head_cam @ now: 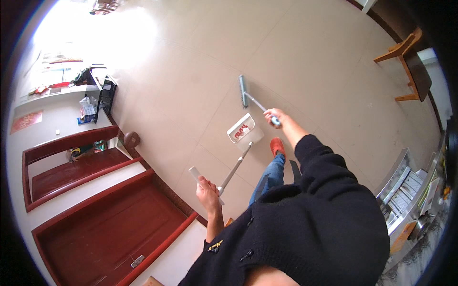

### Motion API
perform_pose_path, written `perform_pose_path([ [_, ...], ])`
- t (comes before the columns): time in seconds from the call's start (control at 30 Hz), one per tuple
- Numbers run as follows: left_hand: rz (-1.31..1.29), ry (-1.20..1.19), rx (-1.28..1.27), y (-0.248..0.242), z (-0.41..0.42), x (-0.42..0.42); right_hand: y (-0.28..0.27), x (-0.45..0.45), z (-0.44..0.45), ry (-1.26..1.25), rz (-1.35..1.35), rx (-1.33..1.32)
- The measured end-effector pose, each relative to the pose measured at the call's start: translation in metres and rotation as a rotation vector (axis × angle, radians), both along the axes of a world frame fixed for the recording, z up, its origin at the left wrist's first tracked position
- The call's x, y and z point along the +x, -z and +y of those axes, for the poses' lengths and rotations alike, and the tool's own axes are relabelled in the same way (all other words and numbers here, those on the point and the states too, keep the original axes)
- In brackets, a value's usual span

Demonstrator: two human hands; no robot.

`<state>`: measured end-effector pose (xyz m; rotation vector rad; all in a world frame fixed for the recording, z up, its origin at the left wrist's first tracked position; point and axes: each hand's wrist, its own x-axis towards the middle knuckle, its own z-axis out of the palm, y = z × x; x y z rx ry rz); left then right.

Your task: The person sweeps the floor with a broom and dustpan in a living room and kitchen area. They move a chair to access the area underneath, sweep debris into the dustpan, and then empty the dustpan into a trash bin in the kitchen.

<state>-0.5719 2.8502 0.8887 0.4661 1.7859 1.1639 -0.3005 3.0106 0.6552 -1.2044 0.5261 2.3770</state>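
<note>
My left hand (208,194) grips the crossbar handle of a long-handled dustpan. From it a grey and white pole (234,169) slopes down to the white dustpan (239,123), which holds some red and white bits. In my right hand (276,117) is the end of a broom handle (258,104), its blue tip showing below my fingers. The broom's narrow grey-green head (243,91), with dark bristles along one side, is just beyond the dustpan's far edge, apart from it.
Beige tiles cover the floor (200,89). Dark red doors (114,218) line the left wall, with a brown ball-like object (132,139) beside them. A black-framed stand (108,93) is further off. A wooden chair (411,71) stands at right; below it is an open metal drawer (404,189).
</note>
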Motion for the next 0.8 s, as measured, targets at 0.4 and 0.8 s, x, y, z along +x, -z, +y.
perform_pose_path([
  [0.4, -0.101, 0.199, -0.045, 0.019, 0.087, 0.031, -0.068, 0.201, -0.177, 0.397, -0.414, -0.307],
  [0.8, 0.078, 0.218, -0.112, 0.016, 0.127, 0.136, 0.001, 0.225, -0.038, 0.289, -0.405, 0.48],
])
